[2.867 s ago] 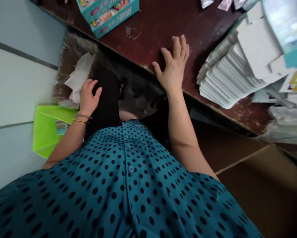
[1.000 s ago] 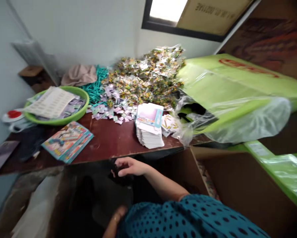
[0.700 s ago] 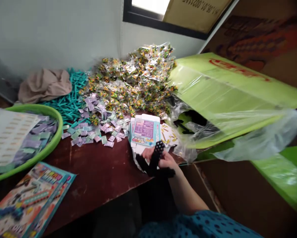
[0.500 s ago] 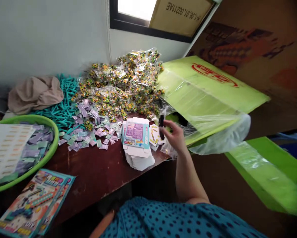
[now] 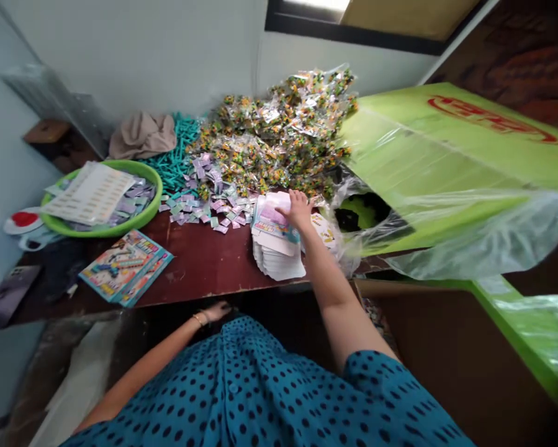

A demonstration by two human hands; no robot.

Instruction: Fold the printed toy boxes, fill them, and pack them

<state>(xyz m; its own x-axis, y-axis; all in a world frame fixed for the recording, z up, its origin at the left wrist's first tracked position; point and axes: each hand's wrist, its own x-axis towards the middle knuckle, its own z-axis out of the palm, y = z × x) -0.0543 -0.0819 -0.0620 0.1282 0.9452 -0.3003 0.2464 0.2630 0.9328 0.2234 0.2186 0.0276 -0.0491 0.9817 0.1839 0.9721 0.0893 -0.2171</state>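
Note:
My right hand [image 5: 299, 211] is over the stack of flattened printed cartons [image 5: 279, 261], its fingers spread across the top one. Nothing is visible in its grip. Low in front of my body, below the table edge, my left hand [image 5: 217, 310] has its fingers drawn together; a dark patch at the fingertips is too small to name. Just right of the cartons lie white printed cards [image 5: 323, 231]. Behind the stack is a heap of clear bags of small coloured pieces [image 5: 279, 136], with small purple and green packets [image 5: 208, 192] to its left.
A green basket [image 5: 160, 198] holds packets and printed sheets. Colourful picture packs [image 5: 125, 264] and a phone [image 5: 13, 292] lie at left. Teal sticks [image 5: 179, 149] are piled by a beige cloth [image 5: 143, 136]. At right, a lime-green box [image 5: 409, 161] in clear plastic holds black pieces.
My right hand has moved left from the green box's opening onto the cartons; the black piece it held no longer shows there. My left hand has come into view as the camera shifted.

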